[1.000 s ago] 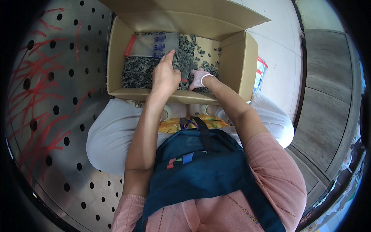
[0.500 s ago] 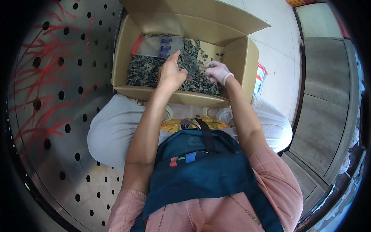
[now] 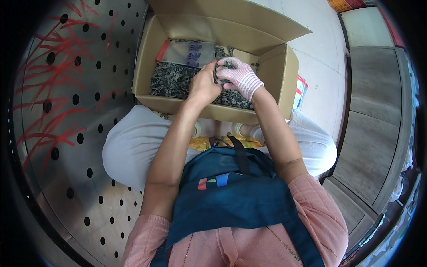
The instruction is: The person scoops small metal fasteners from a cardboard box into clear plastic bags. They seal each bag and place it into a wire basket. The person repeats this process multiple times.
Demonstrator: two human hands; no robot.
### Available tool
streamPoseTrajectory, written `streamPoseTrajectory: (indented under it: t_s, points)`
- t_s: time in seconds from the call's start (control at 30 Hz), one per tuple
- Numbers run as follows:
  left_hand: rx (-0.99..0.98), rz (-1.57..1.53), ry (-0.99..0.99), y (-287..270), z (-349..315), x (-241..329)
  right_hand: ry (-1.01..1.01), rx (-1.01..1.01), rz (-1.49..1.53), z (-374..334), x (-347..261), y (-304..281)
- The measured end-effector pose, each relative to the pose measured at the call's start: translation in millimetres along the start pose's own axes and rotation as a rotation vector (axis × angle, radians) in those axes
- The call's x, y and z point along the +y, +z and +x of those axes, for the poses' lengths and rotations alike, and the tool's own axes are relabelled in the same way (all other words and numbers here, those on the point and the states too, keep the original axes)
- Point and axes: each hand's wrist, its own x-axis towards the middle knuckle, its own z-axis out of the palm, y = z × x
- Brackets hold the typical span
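Note:
A cardboard box (image 3: 178, 103) in front of me holds a heap of dark grey-green, dried, curled pieces (image 3: 171, 82). On the heap lies a clear plastic bag (image 3: 178, 53) with a red strip at its left end and blue print. My bare left hand (image 3: 205, 85) is closed at the bag's right end; its fingertips are partly hidden. Close beside it, my right hand (image 3: 240, 78), in a pink-and-white striped glove with bare fingertips, curls around a clump of the dried pieces. The fingers of both hands nearly meet over the heap.
The box's far flap (image 3: 235, 15) stands raised. A perforated metal panel (image 3: 89, 133) with red strips is at left. Grey wooden boards (image 3: 373, 115) stand at right, beyond pale floor tiles (image 3: 322, 66). A red-edged packet (image 3: 301, 91) lies beside the box.
My right hand has moved left and up from the right part of the heap to my left hand, carrying a clump of pieces. My left hand has shifted slightly right.

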Motion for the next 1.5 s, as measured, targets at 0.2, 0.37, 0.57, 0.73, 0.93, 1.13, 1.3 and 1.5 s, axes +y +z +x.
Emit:
streamPoseTrajectory:
  t_s: [0.2, 0.37, 0.57, 0.73, 0.93, 1.13, 1.3, 1.5]
  points:
    - [-0.02, 0.01, -0.013, -3.4, -2.7, 1.8, -0.046, 0.033, 0.112, 2.0, 10.6, 1.1]
    - [-0.026, 0.029, -0.026, -4.7, -2.4, -0.1, -0.071, 0.162, 0.056, 2.2, 3.7, -13.6]
    - [-0.055, 0.068, -0.075, -5.6, 1.1, 6.6, 0.141, 0.258, -0.24, 79.0, 82.4, -85.2]
    - [-0.066, 0.059, -0.092, -5.7, 1.5, 10.4, 0.277, 0.061, -1.059, 98.4, 134.9, -94.4]
    - [-0.094, 0.086, -0.108, -7.5, 2.5, 14.7, 0.497, -0.057, -1.068, 108.0, 150.6, -89.1]
    - [-0.05, 0.072, -0.078, -3.0, 4.9, 10.3, 0.481, -0.222, -1.041, 89.5, 143.2, -67.9]
    - [-0.068, 0.074, -0.072, -3.4, 4.2, 12.6, 0.508, -0.258, -0.948, 65.4, 114.2, -54.3]
    - [-0.078, 0.086, -0.078, -4.6, 4.5, 16.9, 0.579, -0.09, -1.047, 70.6, 130.9, -35.4]
